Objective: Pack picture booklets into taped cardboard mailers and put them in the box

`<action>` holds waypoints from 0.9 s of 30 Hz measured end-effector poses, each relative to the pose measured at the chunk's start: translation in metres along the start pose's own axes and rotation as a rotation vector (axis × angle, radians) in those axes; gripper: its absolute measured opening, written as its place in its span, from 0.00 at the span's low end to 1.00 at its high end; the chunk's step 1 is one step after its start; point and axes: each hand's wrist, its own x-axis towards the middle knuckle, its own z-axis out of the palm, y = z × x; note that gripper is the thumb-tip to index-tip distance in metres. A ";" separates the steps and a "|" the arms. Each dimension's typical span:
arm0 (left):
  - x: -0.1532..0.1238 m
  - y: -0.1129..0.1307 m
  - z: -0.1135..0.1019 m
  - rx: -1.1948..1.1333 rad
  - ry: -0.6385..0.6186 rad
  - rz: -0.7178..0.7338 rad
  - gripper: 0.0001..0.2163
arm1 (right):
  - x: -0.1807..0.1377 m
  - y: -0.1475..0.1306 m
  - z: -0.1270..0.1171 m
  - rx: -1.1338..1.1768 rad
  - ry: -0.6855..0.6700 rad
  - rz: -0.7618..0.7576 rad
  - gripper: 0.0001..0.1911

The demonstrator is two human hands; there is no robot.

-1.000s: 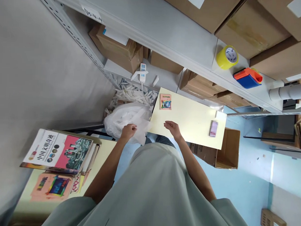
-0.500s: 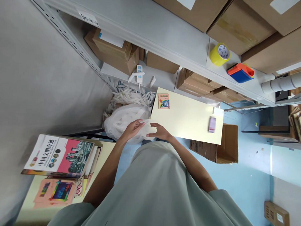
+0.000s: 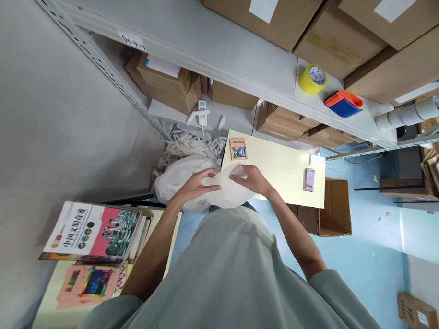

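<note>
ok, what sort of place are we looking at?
Probably a book storeroom or packing area: coded grey metal shelving holding cardboard boxes, a yellow packing tape roll on a shelf, and a stack of books on a cream tabletop.

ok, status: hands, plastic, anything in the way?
Right hand holding thin white plastic. Left hand touching it, grip unclear. Small book on table beyond, not blocking.

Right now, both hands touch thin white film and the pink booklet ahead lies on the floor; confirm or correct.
Wrong place: the head view shows the booklet on the pale table. The left hand and right hand do touch the film.
</note>
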 end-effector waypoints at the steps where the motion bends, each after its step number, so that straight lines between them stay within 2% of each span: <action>1: 0.001 -0.001 0.002 -0.002 -0.012 -0.018 0.42 | -0.003 -0.003 -0.009 0.016 0.016 0.010 0.17; 6: 0.008 -0.007 0.005 0.021 -0.060 -0.053 0.30 | -0.021 -0.003 -0.049 0.079 0.168 0.063 0.20; 14: 0.029 -0.016 0.002 0.171 -0.054 0.017 0.27 | -0.071 0.030 -0.113 0.081 0.487 0.168 0.23; 21: 0.047 -0.003 0.016 0.210 -0.023 0.076 0.25 | -0.113 0.094 -0.150 0.126 0.651 0.228 0.23; 27: 0.069 0.001 0.047 0.249 0.050 0.100 0.23 | -0.123 0.160 -0.169 0.272 0.686 0.268 0.25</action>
